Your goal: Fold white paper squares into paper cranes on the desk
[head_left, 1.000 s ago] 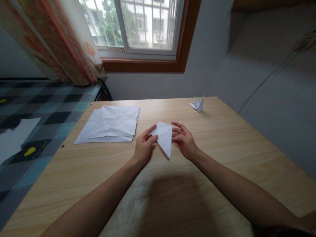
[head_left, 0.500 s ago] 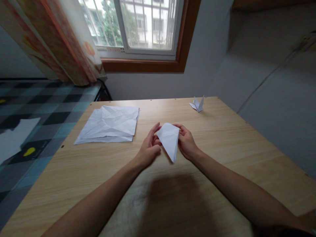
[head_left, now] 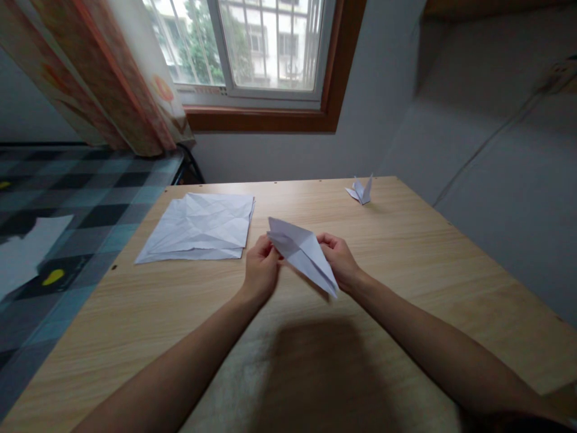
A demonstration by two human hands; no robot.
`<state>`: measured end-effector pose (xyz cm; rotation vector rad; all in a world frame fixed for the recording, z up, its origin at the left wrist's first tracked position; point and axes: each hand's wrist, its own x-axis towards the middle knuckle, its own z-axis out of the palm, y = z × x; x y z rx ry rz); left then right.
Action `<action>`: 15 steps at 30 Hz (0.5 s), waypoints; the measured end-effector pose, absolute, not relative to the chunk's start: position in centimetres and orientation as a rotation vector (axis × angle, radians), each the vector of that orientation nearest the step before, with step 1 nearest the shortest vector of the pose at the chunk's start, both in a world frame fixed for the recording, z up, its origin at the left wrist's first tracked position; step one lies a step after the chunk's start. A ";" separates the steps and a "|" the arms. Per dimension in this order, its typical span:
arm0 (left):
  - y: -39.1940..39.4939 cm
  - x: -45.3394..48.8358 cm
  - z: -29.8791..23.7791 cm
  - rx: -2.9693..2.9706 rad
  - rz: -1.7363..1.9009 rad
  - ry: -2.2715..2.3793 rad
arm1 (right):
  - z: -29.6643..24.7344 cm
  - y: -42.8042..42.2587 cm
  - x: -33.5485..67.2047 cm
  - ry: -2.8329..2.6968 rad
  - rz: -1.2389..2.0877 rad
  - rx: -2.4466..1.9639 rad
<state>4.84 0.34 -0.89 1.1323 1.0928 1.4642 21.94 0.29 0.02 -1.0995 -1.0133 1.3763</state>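
Observation:
A white folded paper is held a little above the wooden table, between my two hands. My left hand pinches its left side, with the thumb at the lower edge. On the other side, my right hand grips the right edge, its fingers partly hidden behind the paper. The paper now spans a long slanted shape, with a raised flap at the upper left and a point aimed down to the right.
A stack of creased white sheets lies at the table's back left. A folded paper crane stands near the back right edge. Left of the table is a checked bedspread with white paper on it. A window is ahead.
One flap of the folded paper has been opened out to the upper left. My left hand has moved slightly left and closed from spread fingers into a pinch; the lower point has swung right.

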 end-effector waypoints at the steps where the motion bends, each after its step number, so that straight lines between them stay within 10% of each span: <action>1: 0.5 4.8 -1.0 1.071 1.479 1.080 | 0.0 0.4 22.2 -1.051 1.368 -1.120; 15: 0.0 4.7 -0.4 1.233 1.633 1.224 | 2.3 -1.1 22.7 -1.568 1.053 -1.014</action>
